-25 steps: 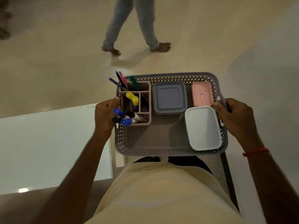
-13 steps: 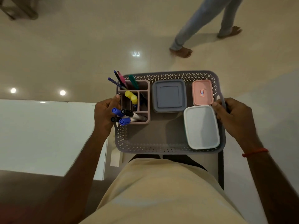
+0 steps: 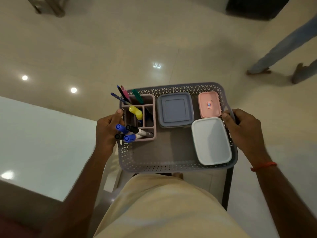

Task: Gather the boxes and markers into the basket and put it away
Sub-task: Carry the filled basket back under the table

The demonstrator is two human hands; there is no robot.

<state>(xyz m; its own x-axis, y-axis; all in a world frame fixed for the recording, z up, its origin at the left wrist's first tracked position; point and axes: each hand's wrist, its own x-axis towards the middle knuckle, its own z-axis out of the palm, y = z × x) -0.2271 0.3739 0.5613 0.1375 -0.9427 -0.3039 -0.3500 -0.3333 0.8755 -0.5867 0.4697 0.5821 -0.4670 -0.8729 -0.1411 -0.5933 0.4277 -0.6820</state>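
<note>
I carry a grey perforated basket in front of my body, above the floor. My left hand grips its left rim and my right hand grips the right handle. Inside stand a pink divided holder with blue and black markers, yellow-capped ones and several pens. Beside it lie a grey-blue square box, a small pink box and a white rectangular box.
A white glossy table lies at my lower left. Another person's legs cross the tiled floor at the upper right. A dark cabinet stands at the top right, furniture legs at the top left.
I have turned left with the basket held the same way. The other person's legs have shifted from the top centre to the upper right of the view.
</note>
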